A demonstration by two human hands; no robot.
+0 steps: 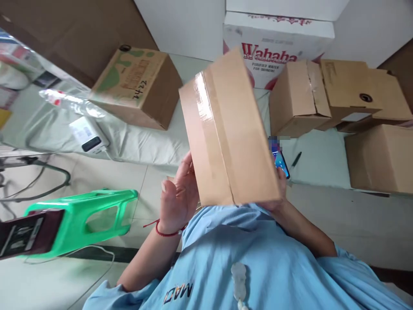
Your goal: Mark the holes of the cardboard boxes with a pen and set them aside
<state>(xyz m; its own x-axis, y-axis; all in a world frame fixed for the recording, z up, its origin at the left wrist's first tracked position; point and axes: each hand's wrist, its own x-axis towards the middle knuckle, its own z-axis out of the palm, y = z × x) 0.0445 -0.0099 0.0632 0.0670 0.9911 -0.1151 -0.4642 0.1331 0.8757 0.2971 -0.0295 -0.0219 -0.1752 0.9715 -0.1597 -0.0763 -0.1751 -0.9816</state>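
In the head view, the taped carton (226,133) is held between the two hands, in front of the blue shirt (258,249) and overlapping the near side of the cloth-covered table (145,146). Its seam runs along the longer dimension of the visible face, leading away from the shirt and slanting left at the far end. The right hand (275,202) is the more closely engaged: its grip appears to clasp the carton's near right corner, fingertips bent up along that side, though the palm is largely hidden. The left hand (180,193) is at the carton's near left edge, its grip slack and unclosed, thumb standing apart; whether its fingers bear any weight cannot be told. The left forearm rises toward the carton from behind its left side, the right slants in from the other. Right of the carton lie a phone (281,164) and a pen (296,159); beyond it stands the Wahaha box (274,47).
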